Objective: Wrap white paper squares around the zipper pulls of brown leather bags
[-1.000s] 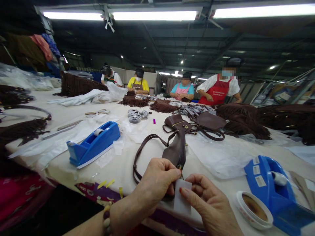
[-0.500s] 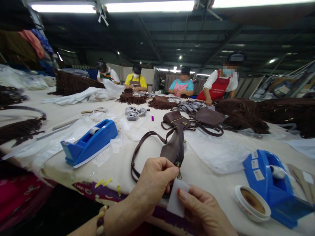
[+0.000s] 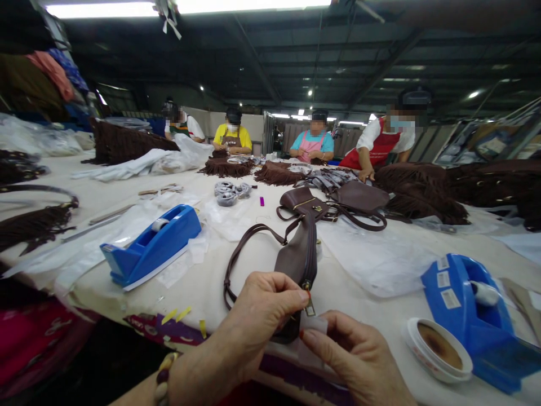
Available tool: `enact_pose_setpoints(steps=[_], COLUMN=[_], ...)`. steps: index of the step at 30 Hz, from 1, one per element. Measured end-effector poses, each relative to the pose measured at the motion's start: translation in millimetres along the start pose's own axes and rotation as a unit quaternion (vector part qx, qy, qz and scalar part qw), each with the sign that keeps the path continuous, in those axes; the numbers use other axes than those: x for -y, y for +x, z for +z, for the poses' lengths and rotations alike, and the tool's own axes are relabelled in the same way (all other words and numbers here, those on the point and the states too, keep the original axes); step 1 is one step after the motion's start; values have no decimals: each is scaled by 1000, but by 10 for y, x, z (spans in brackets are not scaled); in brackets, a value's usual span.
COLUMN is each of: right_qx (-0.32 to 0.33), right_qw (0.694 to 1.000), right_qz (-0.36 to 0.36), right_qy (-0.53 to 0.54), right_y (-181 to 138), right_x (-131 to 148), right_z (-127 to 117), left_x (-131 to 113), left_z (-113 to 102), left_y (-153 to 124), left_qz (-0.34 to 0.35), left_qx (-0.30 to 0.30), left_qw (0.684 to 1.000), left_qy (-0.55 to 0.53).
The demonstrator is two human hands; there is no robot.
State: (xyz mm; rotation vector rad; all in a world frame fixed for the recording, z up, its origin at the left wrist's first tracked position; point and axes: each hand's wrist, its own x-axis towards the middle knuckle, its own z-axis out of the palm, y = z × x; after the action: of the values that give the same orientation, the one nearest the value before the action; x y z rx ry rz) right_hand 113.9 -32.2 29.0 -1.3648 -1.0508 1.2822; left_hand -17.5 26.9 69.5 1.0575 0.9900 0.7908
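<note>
A brown leather bag (image 3: 301, 256) with a long strap (image 3: 245, 248) lies on the white table (image 3: 211, 282) in front of me. My left hand (image 3: 260, 316) is closed in a pinch at the bag's near end, beside the metal zipper pull (image 3: 310, 307). My right hand (image 3: 357, 355) is closed on a small white sheet (image 3: 313, 324) held against that pull. A bead bracelet (image 3: 163, 380) sits on my left wrist.
Blue tape dispensers stand at left (image 3: 147, 245) and right (image 3: 473, 316), with a round white dish (image 3: 437, 349) by the right one. More brown bags (image 3: 359, 200) and fringed pieces (image 3: 418, 200) lie further back. Several people (image 3: 315, 146) work along the far edge.
The white sheet has gone from hanging upright between my fingers to lying lower and flatter under the zipper pull. My right hand dropped slightly. The view tilted up a little.
</note>
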Motion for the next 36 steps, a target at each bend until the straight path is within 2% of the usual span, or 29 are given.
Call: enact_pose_setpoints(steps=[5,8,12,20,25,30,36], right_qx=[-7,26,31,24,-13,-57,-81], right_qw=[1000,1000,996,999,993,985,958], right_qz=[-10,11,50,-12,-16,-6,33], right_qy=[-13,12,66,43,113,164,273], right_y=[24,26,38,116,133,134,89], right_x=[15,25,77,153,185,205,201], right_z=[-31,-38,-32,-8,60,136,192], left_x=[-10,-6,4,14,48,34,18], left_z=[-11,-25,-35,-56,-110,-77,13], left_y=[5,12,18,-1,-47,-66,-78], left_qz=[-8,-8,0,54,64,63,48], left_qx=[-2,-1,-2,-43,-39,-15,-8], left_qw=[1000,1000,999,994,989,989,989], left_qy=[19,20,35,88,128,131,140])
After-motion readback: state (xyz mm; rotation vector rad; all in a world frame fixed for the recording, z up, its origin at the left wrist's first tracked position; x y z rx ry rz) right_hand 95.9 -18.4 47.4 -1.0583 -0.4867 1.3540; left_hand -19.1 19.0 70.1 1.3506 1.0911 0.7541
